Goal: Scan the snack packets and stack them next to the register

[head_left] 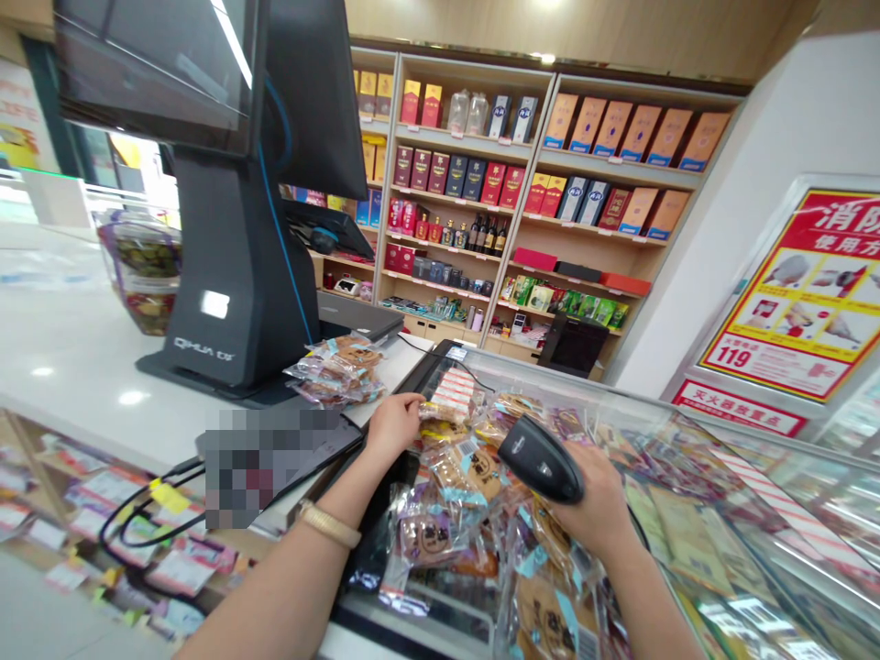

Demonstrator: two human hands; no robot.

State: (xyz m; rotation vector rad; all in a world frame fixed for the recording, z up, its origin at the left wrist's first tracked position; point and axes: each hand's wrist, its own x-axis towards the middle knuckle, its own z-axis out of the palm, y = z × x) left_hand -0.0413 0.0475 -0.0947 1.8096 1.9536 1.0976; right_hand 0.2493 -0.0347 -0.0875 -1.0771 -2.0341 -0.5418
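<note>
My right hand (598, 500) is wrapped round a black handheld barcode scanner (540, 458), whose head points left over a pile of clear-wrapped snack packets (467, 472). Further left, my left hand (395, 426) has its fingers pinched on the end of a small wrapped snack packet (444, 412) at the pile's far left edge. Just beyond that packet lies a red-and-white striped item (457, 390). Brown round pieces show through the packets' wrapping. Part of the pile is hidden behind the scanner and my right forearm.
A dark point-of-sale terminal (226, 266) stands on the white counter (75, 339). Beside its base sits another heap of wrapped snacks (340, 367). A partly blurred dark device (302, 449) with cables lies nearer. Glass display cases (776, 513) are at right, shelves of boxes (467, 137) behind.
</note>
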